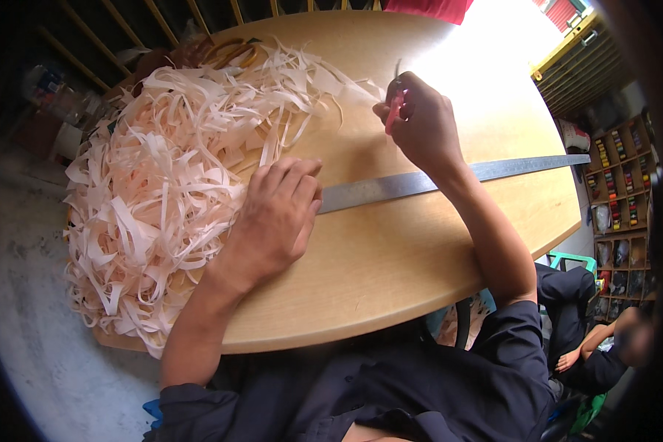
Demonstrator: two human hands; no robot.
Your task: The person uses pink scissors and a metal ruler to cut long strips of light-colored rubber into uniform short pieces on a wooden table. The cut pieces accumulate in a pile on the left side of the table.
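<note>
A long steel ruler (390, 186) lies slantwise across the wooden table. My left hand (276, 214) rests palm down over its left end, fingers loosely bent and lying on the table beside the pale strips. Farther to the right, my right hand (426, 121) is closed around a small tool with a pink handle (395, 112); a thin dark end sticks up above the fist. The tool's exact kind is hidden by my fingers. A big tangled heap of pale peach strips (162, 162) covers the table's left side, with one strand stretching toward my right hand.
Yellow-handled scissors (232, 55) lie behind the heap. Clear plastic bottles (59, 96) stand beyond the table's left edge. Wooden shelves with coloured spools (619, 177) stand at the right. Another person (597, 346) sits at the lower right, near a green stool (571, 259).
</note>
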